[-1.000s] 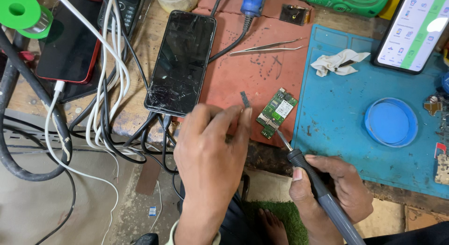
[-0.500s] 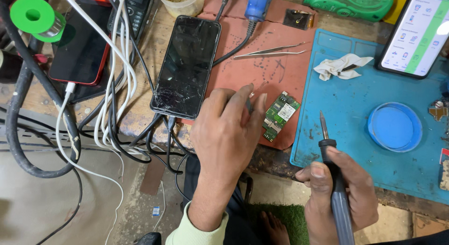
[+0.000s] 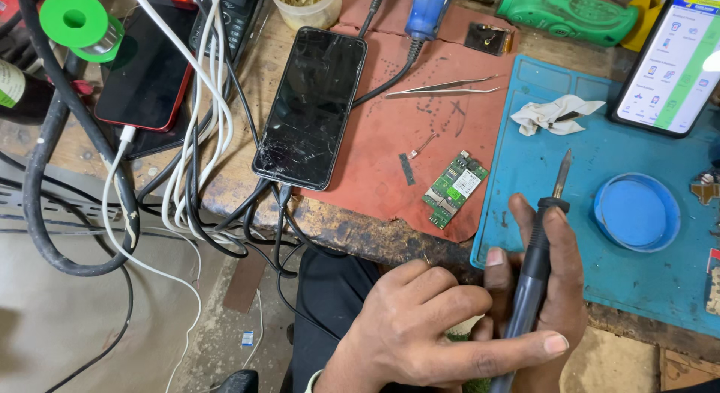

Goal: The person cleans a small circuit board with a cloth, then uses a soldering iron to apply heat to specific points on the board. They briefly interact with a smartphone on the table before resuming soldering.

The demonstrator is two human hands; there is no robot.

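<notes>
The soldering iron (image 3: 534, 273) handle's lower end runs off-frame.

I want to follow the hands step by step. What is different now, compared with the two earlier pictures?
The left hand left the green circuit board and drew back off the bench, toward the right hand. The soldering iron lifted away from the board; its tip now points up over the blue mat. The board, cracked phone and tweezers stayed put.

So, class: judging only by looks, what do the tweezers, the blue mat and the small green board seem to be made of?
Tweezers: bare metal, probably steel; thin, silvery, shiny.
Blue mat: likely silicone or rubber; matte, with moulded recesses and rounded corners.
Green board: circuit-board laminate with a glossy green coating, small metal parts and a white label.
</notes>
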